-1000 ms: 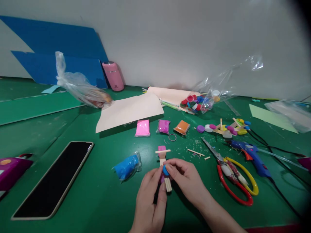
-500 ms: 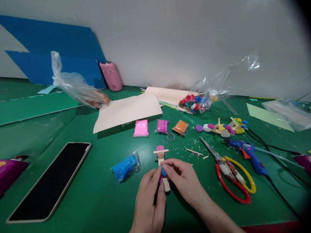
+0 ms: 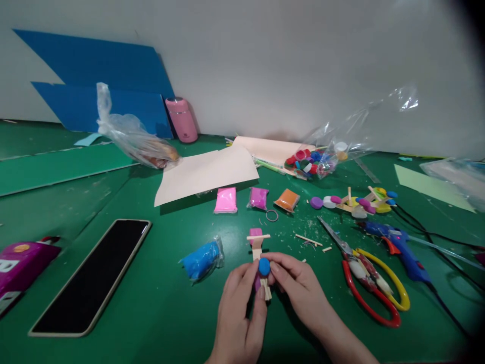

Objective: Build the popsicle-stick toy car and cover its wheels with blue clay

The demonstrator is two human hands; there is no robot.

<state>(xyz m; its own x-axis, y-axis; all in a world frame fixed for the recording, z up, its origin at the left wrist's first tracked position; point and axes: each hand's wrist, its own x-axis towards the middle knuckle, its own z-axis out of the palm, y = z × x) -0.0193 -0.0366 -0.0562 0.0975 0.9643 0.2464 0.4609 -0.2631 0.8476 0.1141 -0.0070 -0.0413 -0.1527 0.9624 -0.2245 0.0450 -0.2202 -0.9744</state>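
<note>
My left hand (image 3: 238,313) is closed on a small craft-stick model (image 3: 257,247). The model has a crosspiece and a pink block at its far end, purple below, and a short bundle of sticks (image 3: 267,289) at the near end. A round blue lump (image 3: 264,266), which looks like modelling clay, sits on it between my hands. My right hand (image 3: 303,283) pinches the lump's right side with thumb and fingers; some fingertips are hidden. To the left lies a wrapped pack of blue clay (image 3: 202,260).
Pink (image 3: 226,200), purple (image 3: 258,198) and orange (image 3: 287,200) packs lie beyond my hands. Scissors (image 3: 364,273) and a blue glue gun (image 3: 401,247) with its cord are at right, below another stick-and-cap model (image 3: 356,203). A phone (image 3: 93,275) lies left.
My right fingers have shifted off the top of the blue lump to its side, so more of it shows. The whole view has moved slightly, carrying the table things rightward.
</note>
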